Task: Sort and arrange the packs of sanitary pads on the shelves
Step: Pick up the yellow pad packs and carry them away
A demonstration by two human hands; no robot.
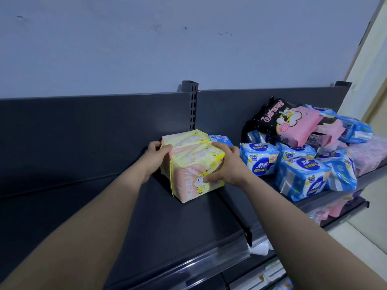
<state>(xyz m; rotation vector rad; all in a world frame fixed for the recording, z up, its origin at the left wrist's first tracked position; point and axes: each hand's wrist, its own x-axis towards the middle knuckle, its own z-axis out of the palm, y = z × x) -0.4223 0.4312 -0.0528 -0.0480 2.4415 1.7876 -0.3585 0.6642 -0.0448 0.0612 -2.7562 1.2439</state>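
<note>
Yellow-and-pink packs of sanitary pads point(188, 164) stand in a tight group on the dark shelf point(104, 216), close to its right end. My left hand point(154, 158) grips their left side, thumb over the top. My right hand point(226, 166) grips the right side, thumb pressed on the front pack. A blue pack point(219, 139) peeks out behind them. On the neighbouring shelf to the right lies a loose heap: several blue-and-white packs point(259, 162), a black pack point(270, 116) and pink packs point(297, 126).
The shelf's back panel point(83, 126) and a slotted upright post point(191, 101) rise behind the packs. A clear price rail point(188, 266) runs along the front edge. A lower shelf at the right holds more pink packs point(335, 208). A pale wall fills the top.
</note>
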